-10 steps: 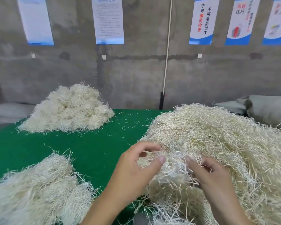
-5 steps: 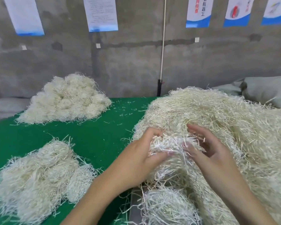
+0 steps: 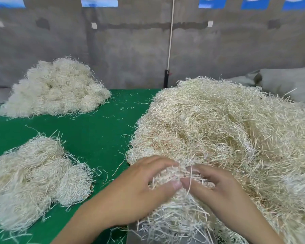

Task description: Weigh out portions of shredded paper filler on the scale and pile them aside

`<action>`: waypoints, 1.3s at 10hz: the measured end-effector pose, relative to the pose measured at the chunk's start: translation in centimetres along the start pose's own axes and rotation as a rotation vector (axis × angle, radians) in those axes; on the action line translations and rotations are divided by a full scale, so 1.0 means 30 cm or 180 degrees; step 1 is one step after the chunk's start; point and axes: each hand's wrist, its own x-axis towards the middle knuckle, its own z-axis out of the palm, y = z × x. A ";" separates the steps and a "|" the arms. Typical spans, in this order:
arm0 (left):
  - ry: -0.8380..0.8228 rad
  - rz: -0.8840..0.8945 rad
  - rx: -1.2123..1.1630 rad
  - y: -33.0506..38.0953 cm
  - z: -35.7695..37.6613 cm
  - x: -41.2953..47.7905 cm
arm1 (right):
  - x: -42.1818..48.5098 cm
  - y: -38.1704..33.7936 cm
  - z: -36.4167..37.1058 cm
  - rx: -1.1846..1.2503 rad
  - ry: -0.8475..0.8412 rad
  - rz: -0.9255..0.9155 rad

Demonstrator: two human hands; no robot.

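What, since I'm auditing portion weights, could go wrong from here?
1. The clump gripped by the left hand and right hand looks tangled with the heap; pulling may drag extra strands along.
2. The heap spills over the grey platform, probably the scale, which might skew a reading.
3. Strands already litter the table; more may shed.

Big heap point(image 3: 227, 124) right, two piles point(image 3: 55, 88) point(image 3: 33, 178) left on table point(image 3: 95, 134)
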 end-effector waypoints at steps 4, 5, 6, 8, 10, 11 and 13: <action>-0.0661 -0.0084 0.0498 -0.165 0.131 -0.045 | -0.013 0.135 0.136 -0.1103 -0.0434 0.0363; -0.0592 -0.0063 0.0198 -0.164 0.127 -0.036 | -0.018 0.134 0.140 -0.1211 -0.0479 0.0274; -0.0514 -0.0137 -0.0027 -0.157 0.091 -0.036 | -0.020 0.116 0.122 -0.1277 -0.0628 0.0240; -0.0535 -0.0151 -0.0131 -0.158 -0.057 -0.060 | -0.018 0.071 0.030 -0.0356 -0.0401 0.0309; 0.0487 -0.0385 -0.0858 -0.123 -0.079 -0.075 | -0.020 0.070 0.000 0.0818 0.0399 -0.0012; 0.0493 -0.0464 -0.0880 -0.092 -0.055 -0.050 | -0.005 0.071 -0.003 0.0953 0.0688 -0.0035; 0.0737 -0.0431 -0.0764 -0.048 -0.059 -0.015 | -0.021 0.056 -0.050 0.0992 0.1118 -0.0046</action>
